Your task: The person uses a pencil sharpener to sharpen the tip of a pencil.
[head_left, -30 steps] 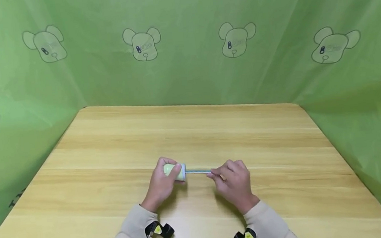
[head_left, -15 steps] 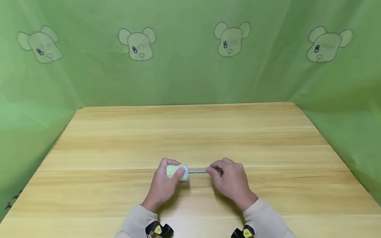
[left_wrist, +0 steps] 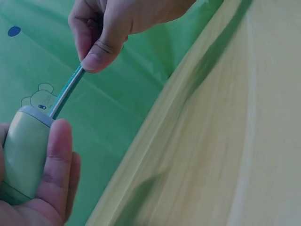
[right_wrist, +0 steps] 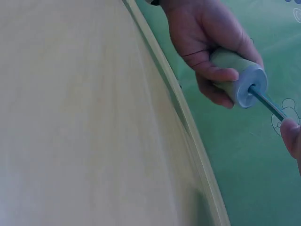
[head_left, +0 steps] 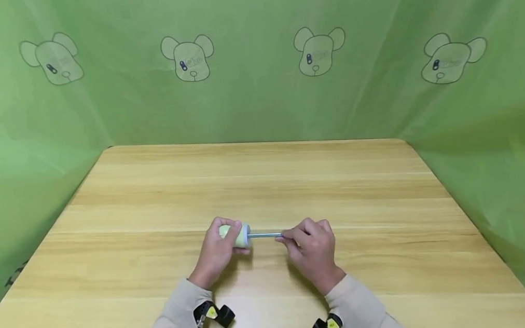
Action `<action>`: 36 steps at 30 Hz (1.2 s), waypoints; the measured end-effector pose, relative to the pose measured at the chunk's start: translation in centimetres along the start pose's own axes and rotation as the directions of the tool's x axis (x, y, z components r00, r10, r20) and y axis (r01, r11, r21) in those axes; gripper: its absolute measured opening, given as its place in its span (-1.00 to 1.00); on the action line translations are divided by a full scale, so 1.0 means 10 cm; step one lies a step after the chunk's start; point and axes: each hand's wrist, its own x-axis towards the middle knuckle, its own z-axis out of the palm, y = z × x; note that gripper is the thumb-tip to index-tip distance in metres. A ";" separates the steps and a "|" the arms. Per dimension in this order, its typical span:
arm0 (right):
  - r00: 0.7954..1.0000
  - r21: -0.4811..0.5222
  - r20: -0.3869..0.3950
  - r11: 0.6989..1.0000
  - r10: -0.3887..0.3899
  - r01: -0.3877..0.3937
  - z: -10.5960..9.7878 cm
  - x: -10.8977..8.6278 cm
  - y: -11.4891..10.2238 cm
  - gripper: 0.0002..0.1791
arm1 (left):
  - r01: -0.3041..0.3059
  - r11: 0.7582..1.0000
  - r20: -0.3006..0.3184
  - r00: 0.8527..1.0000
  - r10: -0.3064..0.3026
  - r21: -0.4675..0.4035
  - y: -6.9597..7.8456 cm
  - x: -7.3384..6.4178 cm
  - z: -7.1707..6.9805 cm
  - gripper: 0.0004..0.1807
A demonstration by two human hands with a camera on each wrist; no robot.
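Observation:
My left hand point(head_left: 215, 252) grips a pale green, barrel-shaped pencil sharpener point(left_wrist: 27, 146) with a light grey-blue end. Into the round hole in that end goes a slim teal pencil point(head_left: 264, 235) with a metallic sheen; its tip is hidden inside. My right hand point(head_left: 316, 253) pinches the pencil's other end between thumb and fingertips, covering that end. In the right wrist view the hole in the end cap point(right_wrist: 258, 77) shows around the pencil point(right_wrist: 267, 101). Pencil and sharpener lie nearly in line, held over the table.
A wood-grain table point(head_left: 264, 184) spreads under both hands. Green curtains point(head_left: 257, 107) printed with bear heads hang along its back and sides. Black wrist cameras point(head_left: 225, 317) are strapped over the beige sleeves point(head_left: 173, 317).
My right thumb rolls forward over the pencil half a second ago and is back now, with the fingers reaching out along it. Both hands have shifted slightly left, sharpener and pencil with them.

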 end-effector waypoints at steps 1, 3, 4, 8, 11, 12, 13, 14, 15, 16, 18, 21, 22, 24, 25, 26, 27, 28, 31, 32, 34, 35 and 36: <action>0.998 0.001 0.048 0.999 0.041 -0.041 -0.02 0.00 -0.01 -0.77 | -0.016 1.000 0.006 1.000 0.016 0.021 0.01 0.00 0.00 -0.72; 0.941 0.064 0.254 0.967 0.222 -0.246 -0.08 0.03 -0.03 -0.84 | -0.071 0.993 0.028 0.997 0.068 0.091 0.01 -0.01 -0.01 -0.75; 0.863 0.103 0.391 0.916 0.320 -0.387 -0.11 0.06 -0.03 -0.84 | -0.116 0.981 0.049 0.993 0.110 0.154 0.00 -0.02 -0.01 -0.77; 0.386 0.002 0.741 0.573 0.550 -0.820 -0.20 0.14 -0.01 -0.81 | -0.337 0.866 0.134 0.941 0.309 0.369 -0.01 -0.04 -0.01 -0.83; 0.435 -0.032 0.723 0.655 0.537 -0.755 -0.14 0.11 0.00 -0.83 | -0.372 0.840 0.105 0.927 0.361 0.395 -0.01 -0.05 -0.02 -0.85; 0.522 -0.038 0.679 0.734 0.517 -0.678 -0.11 0.09 -0.01 -0.84 | -0.355 0.855 0.079 0.933 0.352 0.378 -0.01 -0.05 -0.03 -0.84; 0.615 -0.055 0.620 0.809 0.487 -0.585 -0.08 0.06 -0.02 -0.86 | -0.327 0.876 0.048 0.942 0.332 0.355 -0.01 -0.05 -0.03 -0.84; 0.707 -0.074 0.551 0.870 0.443 -0.488 -0.06 0.04 -0.03 -0.87 | -0.301 0.895 0.024 0.950 0.311 0.330 -0.01 -0.05 -0.03 -0.84; 0.786 -0.093 0.477 0.912 0.393 -0.399 -0.03 0.02 -0.03 -0.86 | -0.280 0.911 0.007 0.957 0.291 0.303 0.00 -0.05 -0.03 -0.83; 0.846 -0.103 0.411 0.939 0.339 -0.327 -0.02 0.00 -0.03 -0.84 | -0.258 0.923 -0.004 0.963 0.270 0.285 0.00 -0.05 -0.03 -0.81; 0.921 -0.079 0.305 0.970 0.242 -0.229 0.00 -0.03 -0.03 -0.78 | -0.215 0.942 -0.021 0.974 0.228 0.258 0.02 -0.05 -0.02 -0.79; 0.967 -0.041 0.209 0.989 0.145 -0.140 0.00 -0.04 0.00 -0.67 | -0.155 0.971 -0.035 0.986 0.164 0.183 0.04 -0.05 -0.01 -0.76; 0.975 -0.042 0.183 0.992 0.124 -0.118 0.00 -0.04 0.02 -0.65 | -0.136 0.979 -0.038 0.989 0.144 0.153 0.05 -0.05 0.00 -0.76; 0.985 -0.050 0.142 0.995 0.096 -0.089 -0.01 -0.04 0.06 -0.62 | -0.110 0.990 -0.038 0.993 0.113 0.083 0.07 -0.06 0.01 -0.77; 0.988 -0.053 0.127 0.995 0.085 -0.079 -0.02 -0.04 0.08 -0.62 | -0.102 0.993 -0.036 0.994 0.104 0.055 0.07 -0.06 0.01 -0.77; 0.990 -0.049 0.114 0.996 0.079 -0.074 -0.03 -0.04 0.11 -0.63 | -0.094 0.995 -0.035 0.995 0.095 0.035 0.07 -0.06 0.01 -0.78; 0.992 -0.041 0.104 0.997 0.074 -0.070 -0.03 -0.04 0.13 -0.64 | -0.089 0.996 -0.031 0.996 0.089 0.021 0.07 -0.06 0.02 -0.78; 0.993 -0.028 0.095 0.998 0.067 -0.064 -0.04 -0.05 0.15 -0.65 | -0.082 0.997 -0.027 0.996 0.082 0.014 0.07 -0.06 0.02 -0.78; 0.996 0.027 0.083 0.999 0.030 -0.032 -0.03 -0.05 0.18 -0.61 | -0.077 0.997 -0.012 0.997 0.077 0.013 0.06 -0.06 0.01 -0.79; 0.996 0.050 0.083 0.998 0.022 -0.026 -0.03 -0.06 0.19 -0.57 | -0.079 0.997 -0.006 0.997 0.080 0.015 0.06 -0.06 0.01 -0.80; 0.996 0.082 0.092 0.996 0.011 -0.019 -0.02 -0.07 0.19 -0.54 | -0.095 0.995 0.007 0.995 0.095 0.031 0.07 -0.07 0.00 -0.81; 0.995 0.091 0.103 0.996 0.012 -0.022 -0.01 -0.07 0.19 -0.56 | -0.111 0.993 0.013 0.994 0.110 0.041 0.07 -0.07 0.00 -0.81; 0.992 0.106 0.120 0.994 0.023 -0.036 -0.02 -0.08 0.19 -0.60 | -0.127 0.991 0.019 0.992 0.126 0.049 0.07 -0.07 0.00 -0.82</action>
